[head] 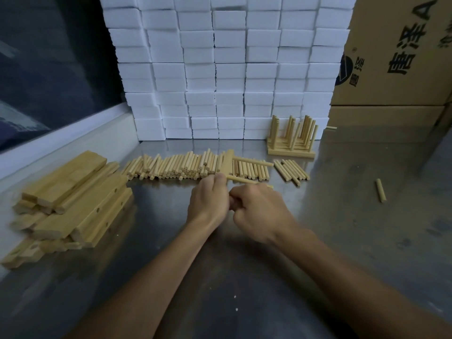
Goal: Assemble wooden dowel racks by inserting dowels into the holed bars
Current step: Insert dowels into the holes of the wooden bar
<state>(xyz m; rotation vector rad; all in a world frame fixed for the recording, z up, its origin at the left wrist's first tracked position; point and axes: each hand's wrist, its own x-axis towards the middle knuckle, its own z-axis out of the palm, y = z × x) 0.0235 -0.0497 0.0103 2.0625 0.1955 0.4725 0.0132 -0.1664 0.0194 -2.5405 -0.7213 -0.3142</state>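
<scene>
The left hand grips a holed bar at twelve o'clock on the tabletop, the right hand pinches a dowel halfway in, needing a straight push.

- A dull grey, reflective metal table filled the lower frame.
- A loose heap of pale wooden holed bars lay at the left.
- A long row of short light wooden dowels stretched across the centre, with a smaller dowel cluster to its right.
- A single stray dowel lay at the right.
- Finished dowel racks stood at upper centre-right, before a wall of stacked white foam blocks.
- Brown printed cardboard boxes occupied the upper right.
</scene>
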